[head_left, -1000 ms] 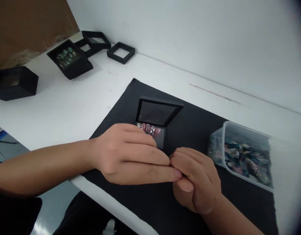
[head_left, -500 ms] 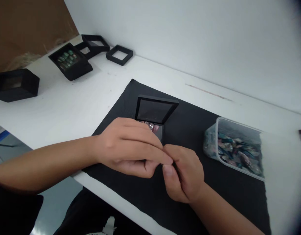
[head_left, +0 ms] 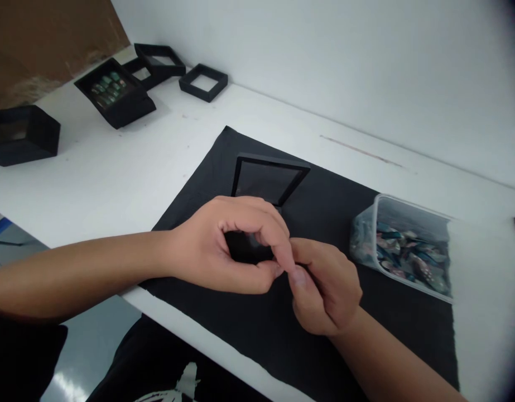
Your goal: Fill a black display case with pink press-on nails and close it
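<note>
My left hand (head_left: 236, 245) curves over the black mat, its thumb and index finger in a pinch at the fingertips of my right hand (head_left: 326, 287). The right hand is closed, thumb pressed to its curled index finger. Whatever sits between the fingertips is too small and covered to make out. Behind the left hand, a black-framed display case (head_left: 269, 181) stands open with its clear lid raised; its lower half is mostly hidden by that hand. To the right, a clear plastic tub (head_left: 376, 231) holds many loose teal, pink and patterned pieces that look like press-on nails.
A black mat (head_left: 257, 335) covers part of the white table (head_left: 157, 184). At the back left lie a black case with green nail-like pieces (head_left: 110, 92), several black frames (head_left: 203, 82), and a black box (head_left: 25, 134) at the edge. A white wall (head_left: 324, 67) runs behind.
My left fingers have opened from a flat, folded-over pose into a rounded pinch with the thumb. Both hands stay together, slightly further right in view. The lower half of the case is now more covered.
</note>
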Available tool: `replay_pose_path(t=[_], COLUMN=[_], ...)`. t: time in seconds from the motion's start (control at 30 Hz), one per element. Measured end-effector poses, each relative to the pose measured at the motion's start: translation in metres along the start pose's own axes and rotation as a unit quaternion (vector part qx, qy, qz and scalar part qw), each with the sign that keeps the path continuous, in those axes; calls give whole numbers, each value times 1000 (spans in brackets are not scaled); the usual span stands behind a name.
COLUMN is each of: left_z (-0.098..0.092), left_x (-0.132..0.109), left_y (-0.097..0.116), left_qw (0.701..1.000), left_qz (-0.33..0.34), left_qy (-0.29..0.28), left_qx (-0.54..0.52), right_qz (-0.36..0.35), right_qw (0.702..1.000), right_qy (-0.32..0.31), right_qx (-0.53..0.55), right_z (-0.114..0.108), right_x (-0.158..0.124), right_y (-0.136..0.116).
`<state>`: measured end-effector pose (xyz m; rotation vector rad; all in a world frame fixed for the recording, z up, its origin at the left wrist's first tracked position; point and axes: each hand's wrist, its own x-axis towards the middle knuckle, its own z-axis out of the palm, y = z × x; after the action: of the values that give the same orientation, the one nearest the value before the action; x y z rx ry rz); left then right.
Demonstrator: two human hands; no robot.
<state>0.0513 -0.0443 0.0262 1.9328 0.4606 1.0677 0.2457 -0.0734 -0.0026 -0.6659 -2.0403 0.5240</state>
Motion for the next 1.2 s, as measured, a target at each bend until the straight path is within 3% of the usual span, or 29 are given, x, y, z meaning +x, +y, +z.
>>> replay_pose_path(t=[0.17, 0.3, 0.37, 0.53, 0.8, 1.0, 1.2], left_z=[1, -2, -3, -4, -7, -11, -12], left_x=[-4, -5, -4, -4, -5, -5, -6], left_y=[-4, -7, -9, -14, -15, -15, -14], left_qw=[998, 994, 993, 996, 996, 995, 995], left_qz=[-48, -71, -74, -61, -29, 23, 23], left_qy=[22, 21, 15, 23, -84, -98, -95], left_qx=[-45, -78, -88, -58, -16, 28, 14], right_qz=[88, 218, 245, 270, 270, 277, 278], right_qw=[993, 945, 927, 911, 912, 913, 916], right_qy=[-13, 9, 21, 62, 73, 70, 72], right_qx=[81, 244, 283, 305, 299, 292, 281], right_z=[2, 8, 11, 12, 12, 11, 13], right_x=[-5, -11, -13, -12, -10, -12, -14], right_y=[-1, -6, -9, -13, -15, -16, -14])
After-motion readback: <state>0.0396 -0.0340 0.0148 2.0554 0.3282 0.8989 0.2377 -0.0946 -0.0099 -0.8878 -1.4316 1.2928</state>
